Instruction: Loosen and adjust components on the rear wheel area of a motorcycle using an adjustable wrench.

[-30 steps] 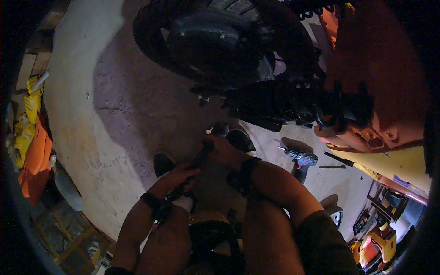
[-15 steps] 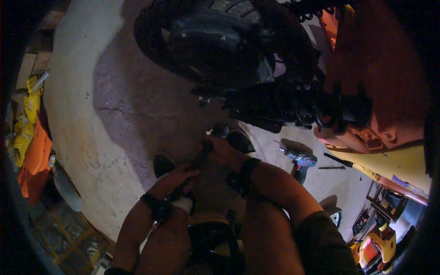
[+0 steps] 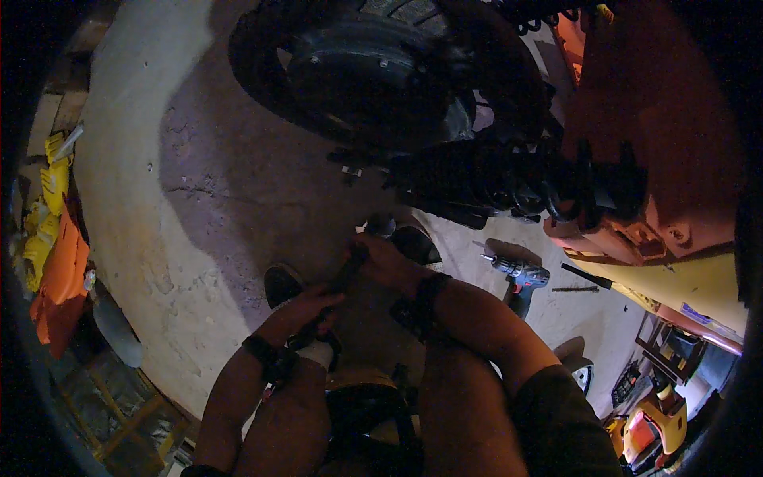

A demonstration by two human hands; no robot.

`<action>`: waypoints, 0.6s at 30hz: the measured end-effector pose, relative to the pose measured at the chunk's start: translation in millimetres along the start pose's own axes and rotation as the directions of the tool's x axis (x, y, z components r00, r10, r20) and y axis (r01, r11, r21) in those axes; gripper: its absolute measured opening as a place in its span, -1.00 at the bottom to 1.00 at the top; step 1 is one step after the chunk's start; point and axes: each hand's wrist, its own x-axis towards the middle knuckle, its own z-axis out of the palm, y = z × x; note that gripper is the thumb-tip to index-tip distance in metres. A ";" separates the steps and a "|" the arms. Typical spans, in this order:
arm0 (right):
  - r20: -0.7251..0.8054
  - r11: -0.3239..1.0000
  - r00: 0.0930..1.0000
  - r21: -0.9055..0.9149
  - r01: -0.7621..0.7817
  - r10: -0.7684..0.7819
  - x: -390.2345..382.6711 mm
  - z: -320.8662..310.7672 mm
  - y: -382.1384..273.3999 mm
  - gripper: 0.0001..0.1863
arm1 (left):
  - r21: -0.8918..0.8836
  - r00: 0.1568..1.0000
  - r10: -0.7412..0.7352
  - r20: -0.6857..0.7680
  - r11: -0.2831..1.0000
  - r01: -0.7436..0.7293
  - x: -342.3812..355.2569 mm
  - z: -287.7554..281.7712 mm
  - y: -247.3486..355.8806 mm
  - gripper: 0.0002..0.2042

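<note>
My left hand (image 3: 316,310) and my right hand (image 3: 380,258) are closed round a long dark bar-like object (image 3: 346,277) held diagonally low between my legs; dimness hides what it is. A small pale metal object (image 3: 377,226) lies just beyond my right hand, beside my shoe. Above my hands are a black wheel with tyre (image 3: 358,79) and a black coil-spring shock absorber (image 3: 572,183), near an orange body panel (image 3: 636,103). A cordless drill (image 3: 515,270) lies on the floor to the right of my hands, next to a thin dark rod (image 3: 575,289).
The cracked concrete floor (image 3: 143,238) spreads leftward to yellow (image 3: 56,175) and orange (image 3: 60,278) plastic pieces at the edge. At the lower right are a yellow-orange object (image 3: 652,429) and a dark frame (image 3: 668,346). A yellow panel (image 3: 675,286) is under the orange one.
</note>
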 end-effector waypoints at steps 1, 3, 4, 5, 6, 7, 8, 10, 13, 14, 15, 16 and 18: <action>0.047 0.993 0.998 -0.113 0.039 -0.034 -0.3 39.6 -35.2 -0.83 | -0.013 0.998 -0.022 -0.063 1.000 0.021 -18.8 -17.6 -10.2 -0.80; 0.024 0.990 0.999 -0.133 0.044 -0.041 -4.2 30.4 -38.0 -0.83 | -0.065 0.997 -0.068 -0.034 0.996 0.066 -16.9 -9.4 -2.4 -0.80; -0.041 0.999 0.999 -0.033 0.014 -0.016 -5.5 -17.0 0.0 -0.83 | 0.036 0.999 0.025 0.043 0.999 -0.027 0.3 13.0 12.7 -0.80; -0.038 0.996 0.998 -0.075 0.050 -0.053 -4.0 -22.6 13.5 -0.83 | 0.124 0.995 0.088 0.050 0.988 -0.093 -4.5 15.2 17.1 -0.80; -0.020 0.990 0.995 -0.103 0.093 -0.096 2.4 -14.4 14.9 -0.83 | 0.158 0.995 0.096 0.025 0.983 -0.099 -11.4 11.9 17.2 -0.79; 0.028 0.926 0.981 -0.325 0.192 -0.194 -1.3 -10.5 15.4 -0.83 | 0.191 0.995 0.104 0.000 0.976 -0.102 -18.0 8.9 17.4 -0.79; 0.033 0.934 0.982 -0.302 0.190 -0.189 2.7 -2.6 16.5 -0.83 | 0.168 0.997 0.062 -0.039 0.984 -0.054 -22.1 6.1 16.5 -0.79; -0.021 0.997 0.998 -0.048 0.066 -0.067 8.2 -8.4 27.1 -0.83 | 0.086 0.999 -0.007 -0.033 0.996 0.009 -18.7 9.3 20.8 -0.79; -0.033 0.987 0.999 0.157 -0.038 0.043 6.4 -18.4 32.2 -0.83 | -0.037 0.996 -0.086 0.026 0.995 0.087 -10.8 12.4 23.3 -0.80; -0.033 0.964 0.994 0.250 -0.091 0.102 4.3 -19.6 29.5 -0.83 | -0.049 0.995 -0.098 0.032 0.994 0.099 -8.4 12.6 22.5 -0.80; -0.024 0.927 0.987 0.347 -0.142 0.160 4.3 -13.6 22.1 -0.83 | -0.063 0.993 -0.113 0.028 0.991 0.115 -8.8 10.2 19.8 -0.81; 0.016 0.804 0.961 0.543 -0.241 0.277 5.5 -2.7 6.6 -0.82 | -0.078 0.994 -0.112 -0.018 0.991 0.110 -11.8 6.5 15.5 -0.81; 0.103 0.596 0.914 0.728 -0.338 0.392 5.2 11.9 -21.0 -0.82 | -0.098 0.990 -0.099 -0.097 0.991 0.089 -16.6 4.9 12.3 -0.81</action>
